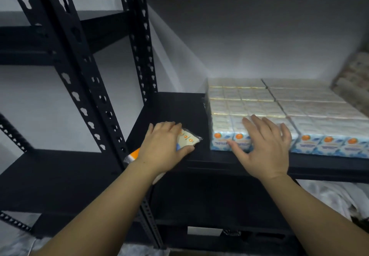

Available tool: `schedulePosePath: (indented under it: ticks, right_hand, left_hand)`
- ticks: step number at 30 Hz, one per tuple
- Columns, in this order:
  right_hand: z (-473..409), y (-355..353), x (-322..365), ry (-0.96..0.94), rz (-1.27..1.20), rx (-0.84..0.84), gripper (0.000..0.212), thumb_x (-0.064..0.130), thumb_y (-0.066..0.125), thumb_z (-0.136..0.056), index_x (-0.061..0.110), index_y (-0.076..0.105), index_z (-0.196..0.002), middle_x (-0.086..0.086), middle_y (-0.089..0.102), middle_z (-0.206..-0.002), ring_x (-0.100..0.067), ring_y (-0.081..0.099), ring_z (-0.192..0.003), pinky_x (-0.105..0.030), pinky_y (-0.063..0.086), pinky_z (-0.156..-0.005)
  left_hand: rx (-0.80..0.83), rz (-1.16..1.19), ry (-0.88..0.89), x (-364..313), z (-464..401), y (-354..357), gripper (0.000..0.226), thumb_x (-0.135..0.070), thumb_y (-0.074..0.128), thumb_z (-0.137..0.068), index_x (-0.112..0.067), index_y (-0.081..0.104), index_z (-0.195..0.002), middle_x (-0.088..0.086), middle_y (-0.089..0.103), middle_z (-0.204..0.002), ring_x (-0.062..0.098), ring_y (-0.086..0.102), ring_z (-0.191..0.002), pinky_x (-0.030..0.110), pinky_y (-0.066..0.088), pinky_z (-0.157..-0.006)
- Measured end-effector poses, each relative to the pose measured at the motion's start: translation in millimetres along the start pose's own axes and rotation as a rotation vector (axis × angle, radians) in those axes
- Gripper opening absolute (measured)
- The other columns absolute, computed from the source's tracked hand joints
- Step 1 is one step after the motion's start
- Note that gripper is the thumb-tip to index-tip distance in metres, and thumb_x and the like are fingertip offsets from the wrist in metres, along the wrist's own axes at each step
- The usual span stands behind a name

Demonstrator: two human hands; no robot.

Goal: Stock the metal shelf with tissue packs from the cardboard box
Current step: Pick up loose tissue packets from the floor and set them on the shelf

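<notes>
- The left hand (163, 146) grips a tissue pack (187, 139) at the front left edge of the metal shelf (179, 108); its fingers lie curled over the top of the pack and the thumb presses the near side; the pack is tilted, one corner pointing right toward the stocked packs, and part of its wrapper with an orange patch shows below the wrist.
- The right hand (267, 144) rests flat on the front row of stocked tissue packs (279, 106); its fingers are spread wide and straight, holding nothing; the thumb reaches down over the printed front face of the packs.
- The stocked tissue packs fill the right part of the same shelf board in tidy rows, several deep, reaching back to the wall; their front faces show an orange circle above a blue and white label.
- Between the held pack and the stocked rows lies a strip of bare dark board; the two are near but apart.
- A black upright post (139, 42) with keyhole slots stands behind the left hand; a second rack (60, 176) of the same kind stands to the left.
- At the far right a blurred patterned bundle (353, 80) leans by the wall; what it is cannot be told.
- Pale crumpled cloth (327, 196) lies below the shelf on the right.
</notes>
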State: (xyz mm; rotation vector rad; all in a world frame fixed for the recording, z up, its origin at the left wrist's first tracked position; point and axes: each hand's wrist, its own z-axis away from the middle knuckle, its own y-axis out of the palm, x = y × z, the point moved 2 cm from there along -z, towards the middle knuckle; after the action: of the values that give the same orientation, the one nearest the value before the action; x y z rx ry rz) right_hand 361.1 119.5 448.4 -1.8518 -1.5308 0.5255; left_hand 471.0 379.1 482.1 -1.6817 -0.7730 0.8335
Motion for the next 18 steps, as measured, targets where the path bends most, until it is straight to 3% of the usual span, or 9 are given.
schedulePosePath:
  ticks: [4, 8, 12, 16, 18]
  right_hand:
    - [0.1, 1.8, -1.3, -0.009, -0.013, -0.035, 0.070, 0.067, 0.063, -0.086, 0.020, 0.063, -0.139, -0.006, 0.059, -0.147, -0.033, 0.050, -0.138, -0.056, 0.020, -0.121]
    - [-0.4, 2.4, -1.7, -0.009, -0.010, -0.038, 0.070, 0.067, 0.062, -0.086, 0.021, 0.064, -0.138, -0.005, 0.059, -0.147, -0.032, 0.050, -0.138, -0.055, 0.020, -0.121]
    - [-0.7, 1.7, -2.2, -0.008, -0.004, -0.036, 0.070, 0.068, 0.061, -0.087, 0.021, 0.064, -0.138, -0.005, 0.060, -0.146, -0.032, 0.051, -0.137, -0.056, 0.021, -0.120]
    - [-1.2, 1.3, -1.8, -0.006, 0.002, -0.020, 0.070, 0.068, 0.060, -0.087, 0.021, 0.064, -0.138, -0.005, 0.060, -0.146, -0.031, 0.051, -0.138, -0.055, 0.022, -0.120]
    - [-1.2, 1.8, -2.1, -0.007, 0.004, -0.020, 0.070, 0.068, 0.060, -0.087, 0.021, 0.065, -0.138, -0.004, 0.060, -0.146, -0.031, 0.051, -0.138, -0.056, 0.022, -0.120]
  left_hand:
    - [0.069, -0.070, -0.094, -5.5, -0.4, 11.7, 0.083, -0.082, 0.039, -0.090, -0.031, 0.036, -0.156, 0.006, 0.042, -0.153, 0.031, 0.041, -0.138, 0.050, 0.034, -0.116]
    - [0.098, -0.003, -0.056, -4.0, -16.6, 13.0, 0.079, -0.077, 0.043, -0.093, -0.031, 0.035, -0.157, 0.006, 0.042, -0.155, 0.031, 0.042, -0.138, 0.049, 0.034, -0.118]
    - [0.201, 0.066, 0.008, -1.8, -48.0, 9.4, 0.079, -0.072, 0.052, -0.093, -0.032, 0.034, -0.159, 0.005, 0.039, -0.160, 0.031, 0.040, -0.143, 0.051, 0.029, -0.122]
    - [0.279, 0.067, 0.119, 5.9, -69.1, 7.3, 0.081, -0.071, 0.050, -0.095, -0.035, 0.024, -0.163, 0.005, 0.020, -0.172, 0.027, 0.016, -0.158, 0.055, 0.005, -0.128]
    - [0.207, 0.094, 0.100, 9.7, -67.2, 4.2, 0.084, -0.073, 0.051, -0.093, -0.034, 0.026, -0.163, 0.005, 0.026, -0.170, 0.027, 0.021, -0.156, 0.051, 0.014, -0.127]
